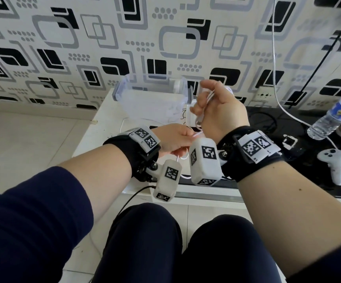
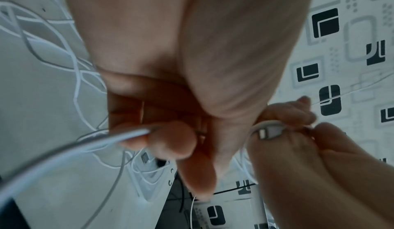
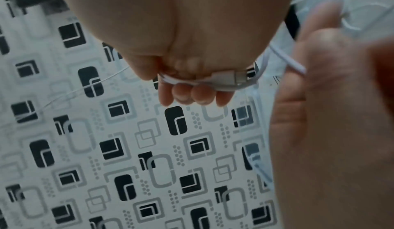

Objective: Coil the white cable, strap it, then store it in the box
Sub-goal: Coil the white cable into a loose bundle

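My right hand [image 1: 210, 103] is raised in front of the clear plastic box [image 1: 124, 88] and grips a small coil of the white cable [image 3: 213, 81], its plug end [image 3: 226, 77] lying across the fingers. My left hand [image 1: 175, 137] sits lower and to the left and pinches the loose run of the white cable [image 2: 102, 141], which trails down past the wrist. In the left wrist view the plug [image 2: 266, 132] shows in the right hand's fingers [image 2: 283, 114]. The box stands open at the back of the white table [image 1: 96, 135].
A water bottle [image 1: 333, 117] lies on the black surface at right, beside a white game controller [image 1: 333, 162]. Another white cord [image 1: 275, 74] and a black cord hang down the patterned wall. More white cable loops lie inside the box. My knees are below the table edge.
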